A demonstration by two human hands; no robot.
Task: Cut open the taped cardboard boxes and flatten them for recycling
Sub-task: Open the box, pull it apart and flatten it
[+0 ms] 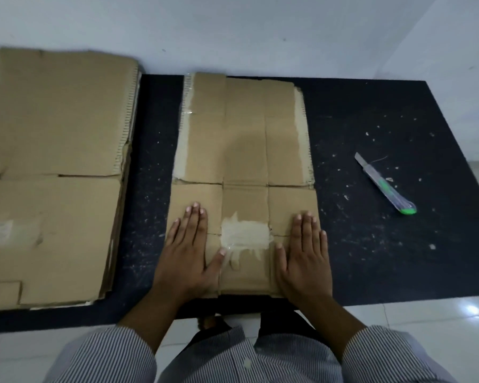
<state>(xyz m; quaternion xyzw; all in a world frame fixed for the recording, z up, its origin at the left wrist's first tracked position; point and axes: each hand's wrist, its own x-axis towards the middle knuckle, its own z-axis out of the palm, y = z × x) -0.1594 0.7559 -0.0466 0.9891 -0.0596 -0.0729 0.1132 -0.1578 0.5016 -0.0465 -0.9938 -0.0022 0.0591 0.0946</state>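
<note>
A flattened brown cardboard box [244, 139] lies in the middle of the black table, with torn pale tape [245, 234] on its near panel. My left hand [190, 252] rests palm down on the box's near left part, fingers spread. My right hand [304, 255] lies flat on the near right part in the same way. Neither hand holds anything. A box cutter [386, 185] with a green end and its blade out lies on the table, well to the right of the box.
A stack of larger flattened cardboard [53, 167] covers the left of the black table [385, 258] and overhangs its far edge. Small scraps speckle the table top. A white wall is behind; pale floor tiles [426, 327] show below the near edge.
</note>
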